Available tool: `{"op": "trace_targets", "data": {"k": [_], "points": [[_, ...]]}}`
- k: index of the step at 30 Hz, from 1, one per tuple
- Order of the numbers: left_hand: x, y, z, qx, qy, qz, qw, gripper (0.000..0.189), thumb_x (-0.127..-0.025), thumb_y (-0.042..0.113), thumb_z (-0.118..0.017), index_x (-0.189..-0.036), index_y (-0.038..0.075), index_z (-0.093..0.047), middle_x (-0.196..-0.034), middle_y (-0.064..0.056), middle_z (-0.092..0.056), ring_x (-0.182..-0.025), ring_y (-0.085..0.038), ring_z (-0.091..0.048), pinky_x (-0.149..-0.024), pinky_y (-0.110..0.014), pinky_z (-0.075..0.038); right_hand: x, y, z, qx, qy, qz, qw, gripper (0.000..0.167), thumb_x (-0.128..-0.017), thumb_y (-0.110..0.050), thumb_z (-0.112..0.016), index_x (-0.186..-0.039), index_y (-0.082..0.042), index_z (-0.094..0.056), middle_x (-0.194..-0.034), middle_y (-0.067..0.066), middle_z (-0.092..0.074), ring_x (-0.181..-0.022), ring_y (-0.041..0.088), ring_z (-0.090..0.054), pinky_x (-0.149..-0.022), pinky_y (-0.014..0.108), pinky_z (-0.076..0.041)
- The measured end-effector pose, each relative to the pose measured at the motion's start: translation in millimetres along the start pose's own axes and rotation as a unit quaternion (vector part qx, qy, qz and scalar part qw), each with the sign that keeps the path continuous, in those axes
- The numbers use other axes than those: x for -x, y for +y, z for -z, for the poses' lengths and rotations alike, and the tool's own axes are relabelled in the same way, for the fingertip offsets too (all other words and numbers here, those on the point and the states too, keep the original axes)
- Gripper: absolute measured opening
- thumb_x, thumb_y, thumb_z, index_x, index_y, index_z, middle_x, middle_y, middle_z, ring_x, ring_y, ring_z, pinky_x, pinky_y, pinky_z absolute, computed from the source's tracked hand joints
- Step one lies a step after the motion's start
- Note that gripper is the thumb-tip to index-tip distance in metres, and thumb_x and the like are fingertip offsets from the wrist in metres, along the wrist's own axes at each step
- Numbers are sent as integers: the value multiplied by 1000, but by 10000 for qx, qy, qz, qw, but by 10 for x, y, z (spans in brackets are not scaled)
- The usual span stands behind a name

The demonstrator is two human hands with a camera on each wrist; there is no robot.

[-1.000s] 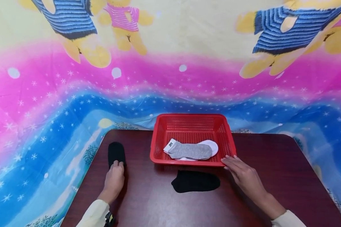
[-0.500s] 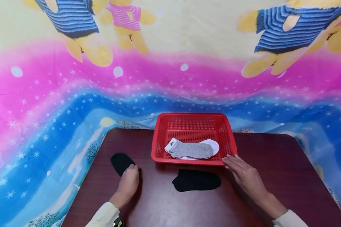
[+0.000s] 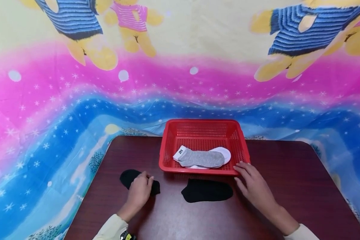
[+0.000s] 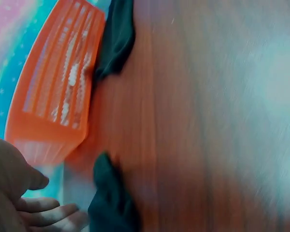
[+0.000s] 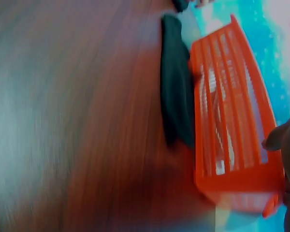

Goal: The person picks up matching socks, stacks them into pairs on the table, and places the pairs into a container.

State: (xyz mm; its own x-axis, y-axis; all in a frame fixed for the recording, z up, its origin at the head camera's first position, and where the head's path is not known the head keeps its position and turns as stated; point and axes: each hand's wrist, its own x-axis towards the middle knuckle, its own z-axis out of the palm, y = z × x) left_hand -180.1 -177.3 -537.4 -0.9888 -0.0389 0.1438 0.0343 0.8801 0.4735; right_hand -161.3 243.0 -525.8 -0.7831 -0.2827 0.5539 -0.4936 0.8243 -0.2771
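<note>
My left hand (image 3: 139,192) lies over a black ankle sock (image 3: 129,178) on the left part of the table; the sock's toe and cuff stick out on either side. In the left wrist view, thumb and fingers (image 4: 53,212) are apart beside that sock (image 4: 111,203). My right hand (image 3: 256,186) touches the near right corner of a red plastic basket (image 3: 198,171) with extended fingers, thumb spread away. A second black sock (image 3: 208,191) lies flat in front of the basket. Inside it, a grey sock with a white cuff (image 3: 202,159) rests on white socks (image 3: 225,154).
The dark red-brown table (image 3: 180,220) has rounded far corners. A printed cloth (image 3: 183,80) with bears and snowflakes hangs behind it. A watch (image 3: 127,236) sits at my left wrist.
My left hand has drawn the black sock toward me and to the right, turning it from lengthwise to nearly crosswise; its fingers have loosened. The right thumb has spread away from the basket corner.
</note>
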Motion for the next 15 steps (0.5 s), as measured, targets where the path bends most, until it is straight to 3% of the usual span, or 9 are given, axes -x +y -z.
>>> {"op": "trace_targets", "data": {"k": [2, 4, 7, 10, 15], "points": [[-26, -84, 43, -395, 447, -88, 9982, 14, -94, 12, -70, -102, 1, -67, -91, -14, -68, -84, -33, -67, -71, -49, -55, -34, -107, -50, -198, 225, 313, 9991, 33, -93, -17, -72, -123, -3, -70, -127, 16, -65, -126, 39, -56, -123, 24, -24], [-53, -194, 85, -695, 852, -127, 9939, 21, -91, 6, -72, -108, -3, -66, -97, -20, -66, -90, -41, -64, -74, -54, -52, -71, -245, -117, -492, 356, 749, 9953, 28, -96, -19, -65, -118, -4, -71, -123, 14, -65, -121, 35, -58, -114, 33, -35], [-107, -355, 156, -853, 1113, -68, 9901, 33, -88, 0, -71, -118, -10, -60, -106, -29, -61, -96, -48, -59, -75, -61, -50, -139, -509, -250, -918, -3, 1324, 9869, 20, -94, -17, -68, -113, -11, -71, -116, 2, -66, -111, 20, -61, -101, 32, -45], [-166, -475, 220, -788, 935, 60, 9925, 42, -91, -2, -67, -129, -14, -54, -117, -34, -58, -104, -52, -57, -79, -65, -50, -218, -780, -402, -1195, -962, 1489, 9769, 22, -92, -19, -74, -114, -19, -68, -112, -9, -63, -106, 6, -61, -92, 25, -52], [-254, -598, 250, -685, 272, 415, 9964, 46, -97, -1, -57, -139, -15, -46, -133, -36, -54, -119, -54, -53, -89, -70, -48, -389, -1127, -682, -1110, -2664, 1042, 9518, 28, -97, -38, -69, -118, -19, -68, -110, -9, -61, -99, 3, -56, -84, 25, -53]]}}
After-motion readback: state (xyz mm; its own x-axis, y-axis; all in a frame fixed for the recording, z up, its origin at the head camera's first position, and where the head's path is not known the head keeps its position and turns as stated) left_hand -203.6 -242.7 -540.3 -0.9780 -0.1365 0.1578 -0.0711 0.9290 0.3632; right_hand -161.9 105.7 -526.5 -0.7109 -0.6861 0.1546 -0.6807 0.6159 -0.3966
